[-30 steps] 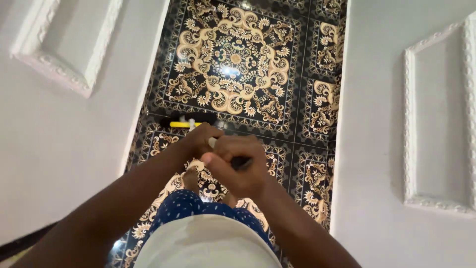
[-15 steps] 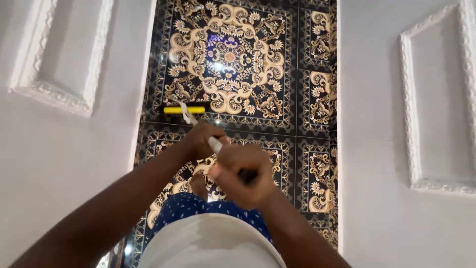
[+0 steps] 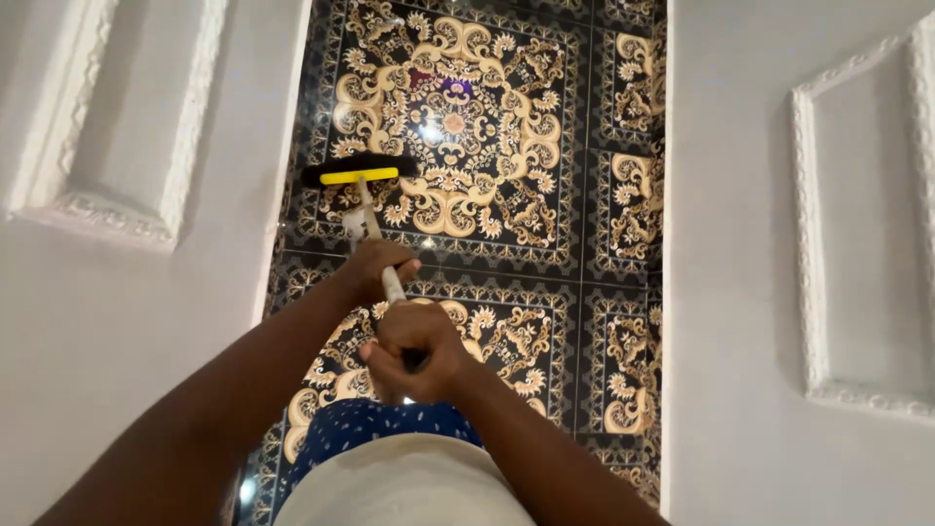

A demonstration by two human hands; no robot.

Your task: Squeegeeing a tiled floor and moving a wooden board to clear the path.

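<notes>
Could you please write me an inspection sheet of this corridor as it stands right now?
Surface: glossy black and gold patterned floor tiles, with light glare.
Job's things: broom head, yellow with black bristles, on the floor; its pale handle slants up to the hands.
Clutter: nothing seen.
Grippers: left hand grips the handle lower down; right hand grips its upper end.
Cables: nothing seen.
Surroundings: white walls with moulded panels on both sides.

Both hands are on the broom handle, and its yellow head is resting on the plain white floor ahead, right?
Not quite. The head view shows both hands, left hand and right hand, on the broom handle, but the yellow broom head rests on the black-and-gold patterned floor tiles, not a plain white floor.
</notes>
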